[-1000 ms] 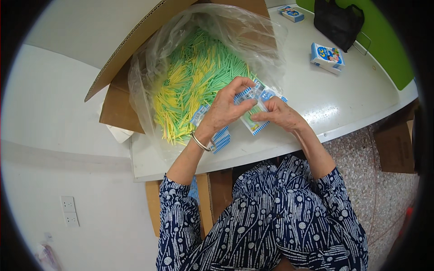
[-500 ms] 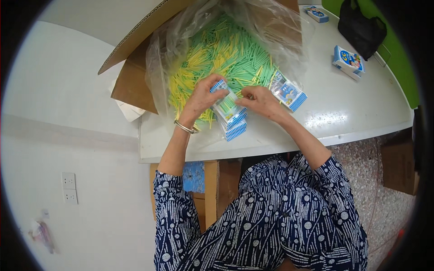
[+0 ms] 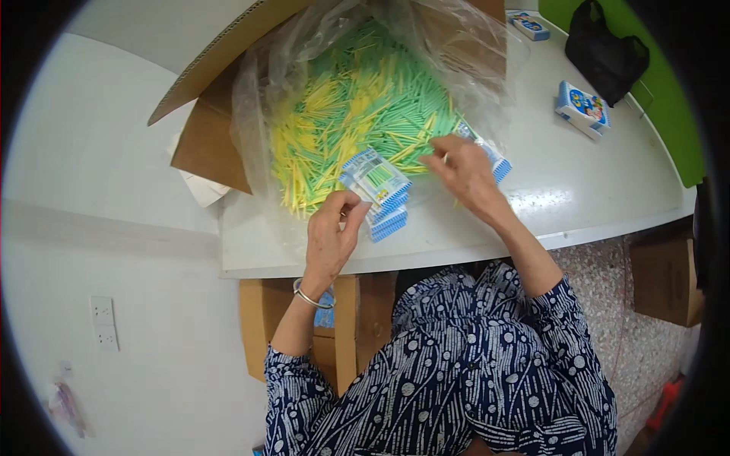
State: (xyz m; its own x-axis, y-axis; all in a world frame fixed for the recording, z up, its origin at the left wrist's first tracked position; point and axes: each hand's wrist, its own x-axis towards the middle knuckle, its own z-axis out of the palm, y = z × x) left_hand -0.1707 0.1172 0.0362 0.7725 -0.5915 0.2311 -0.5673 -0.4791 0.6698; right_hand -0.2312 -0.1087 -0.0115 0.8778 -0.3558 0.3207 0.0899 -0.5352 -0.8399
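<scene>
A heap of thin green and yellow sticks (image 3: 372,99) fills a plastic-lined cardboard box lying with its mouth toward me. In front of it lies a small stack of blue-and-white packets (image 3: 389,222). The top packet (image 3: 378,177) shows green sticks through a clear window. Just below its left edge is my left hand (image 3: 331,235), with its fingers bent, the thumb a little apart and nothing visible between them. My right hand (image 3: 468,171) hovers by the right side of the heap, thumb and fingers apart. Partly behind it are other blue-and-white packets (image 3: 498,163).
The cardboard box (image 3: 213,137) has flaps spreading to the left, and its clear plastic liner (image 3: 255,129) spills onto the white table (image 3: 555,197). On the right side stand blue-and-white cartons (image 3: 584,110) and a black plastic bag (image 3: 608,57). Another cardboard box (image 3: 346,334) is under the table edge.
Both hands have let go of the top packet, which now lies on the stack. My left hand has drawn back toward me; my right hand has moved right.
</scene>
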